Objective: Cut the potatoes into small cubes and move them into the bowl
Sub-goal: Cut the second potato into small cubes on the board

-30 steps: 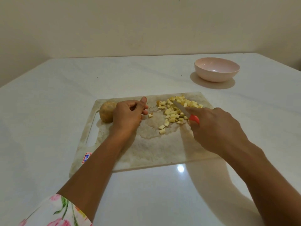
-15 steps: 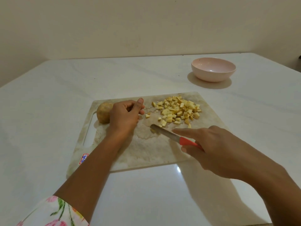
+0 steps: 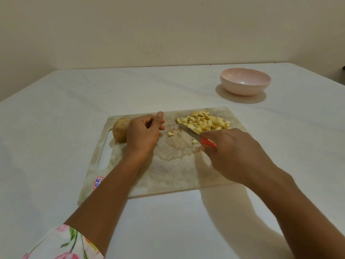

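A marbled cutting board (image 3: pixel 168 176) lies on the white table. A heap of small potato cubes (image 3: pixel 205 121) sits at its far right, with stray cubes (image 3: pixel 170 134) nearer the middle. A whole unpeeled potato (image 3: pixel 120 132) rests at the board's far left. My left hand (image 3: pixel 143 134) rests loosely curled on the board just right of that potato, holding nothing. My right hand (image 3: pixel 233 154) grips a knife (image 3: pixel 194 134) by its red handle; the blade lies against the near edge of the cube heap. The pink bowl (image 3: pixel 245 81) stands beyond the board at the back right and looks empty.
The white table (image 3: pixel 56 118) runs back to a beige wall. A slot handle (image 3: pixel 104 156) is cut in the board's left side, with a red and blue label (image 3: pixel 97 182) near its front left corner. A floral sleeve (image 3: pixel 63 243) shows at the bottom left.
My right hand pulled the knife back toward the board's middle, then swept it forward again to the near edge of the cube heap. My left hand stayed beside the whole potato.
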